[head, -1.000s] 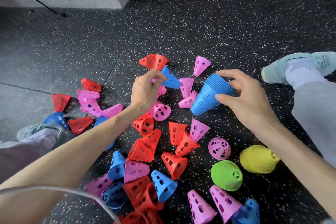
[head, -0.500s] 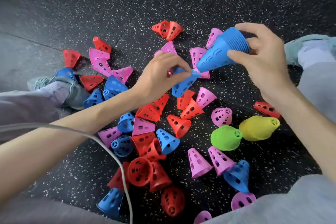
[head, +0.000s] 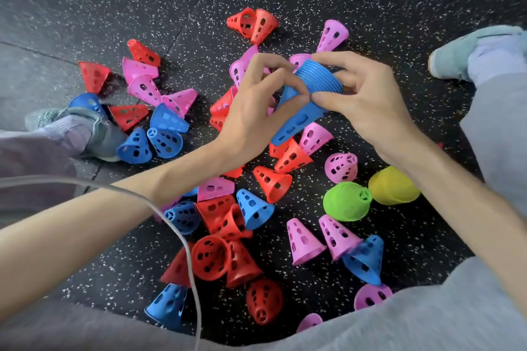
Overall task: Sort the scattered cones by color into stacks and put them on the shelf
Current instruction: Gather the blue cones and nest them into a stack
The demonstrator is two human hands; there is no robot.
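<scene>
Between both hands (head: 288,102), blue cone stack (head: 309,102)

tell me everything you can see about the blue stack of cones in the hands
The blue stack is several blue cones nested tightly, apparently of matte plastic. Their rims show as close ridges at the wide end, which points up and away; the narrow end tilts down toward the person and has rounded slots in the wall. It is held in the air above the scattered cones on the floor. The right hand grips the ribbed wide end with fingers and thumb, and the left hand pinches it just below the rims.
</scene>
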